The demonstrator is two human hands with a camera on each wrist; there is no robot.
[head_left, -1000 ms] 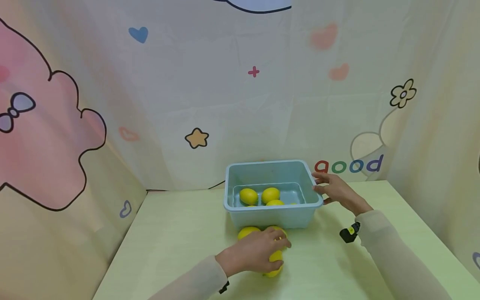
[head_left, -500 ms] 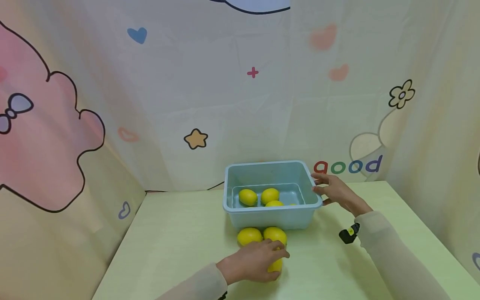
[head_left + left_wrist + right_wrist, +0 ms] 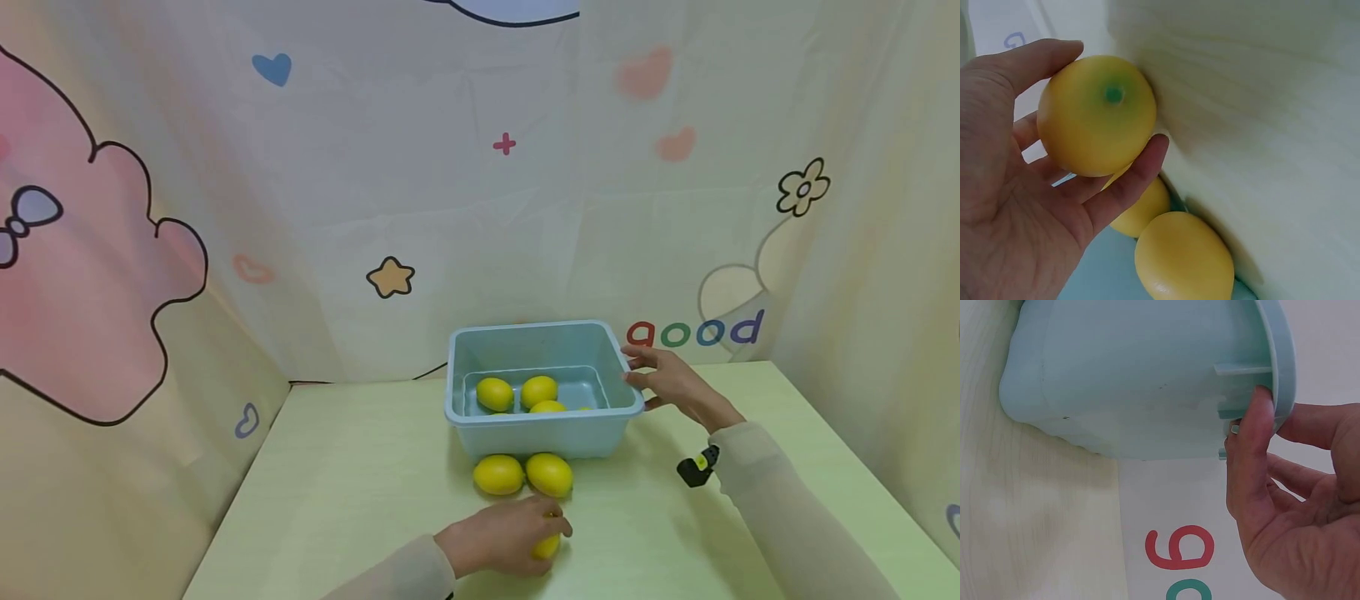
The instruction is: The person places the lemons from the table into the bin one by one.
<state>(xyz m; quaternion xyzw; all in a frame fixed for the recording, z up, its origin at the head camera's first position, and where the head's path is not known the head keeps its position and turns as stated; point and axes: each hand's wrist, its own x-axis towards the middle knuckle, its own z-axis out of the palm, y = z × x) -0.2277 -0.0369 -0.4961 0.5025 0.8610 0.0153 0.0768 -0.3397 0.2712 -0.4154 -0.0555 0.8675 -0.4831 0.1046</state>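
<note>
In the head view my left hand (image 3: pixel 506 535) holds a yellow lemon (image 3: pixel 547 546) at the front of the table. The left wrist view shows thumb and fingers curled round this lemon (image 3: pixel 1094 119), its green stem end facing the camera. Two more lemons, a left one (image 3: pixel 498 475) and a right one (image 3: pixel 550 474), lie side by side against the front of a light blue plastic bin (image 3: pixel 543 437). My right hand (image 3: pixel 675 387) grips the bin's right rim; in the right wrist view one digit presses under the rim (image 3: pixel 1283 356) and another lies over it.
Several lemons lie inside the bin, among them one at the left (image 3: pixel 495 394); its front wall partly hides others. The bin stands at the back of the pale wooden table (image 3: pixel 337 483). A printed curtain (image 3: pixel 465 208) hangs behind and at the sides.
My left hand has moved back toward me with its lemon, away from the bin, uncovering the two lemons by the bin's front. The right hand and bin stay put.
</note>
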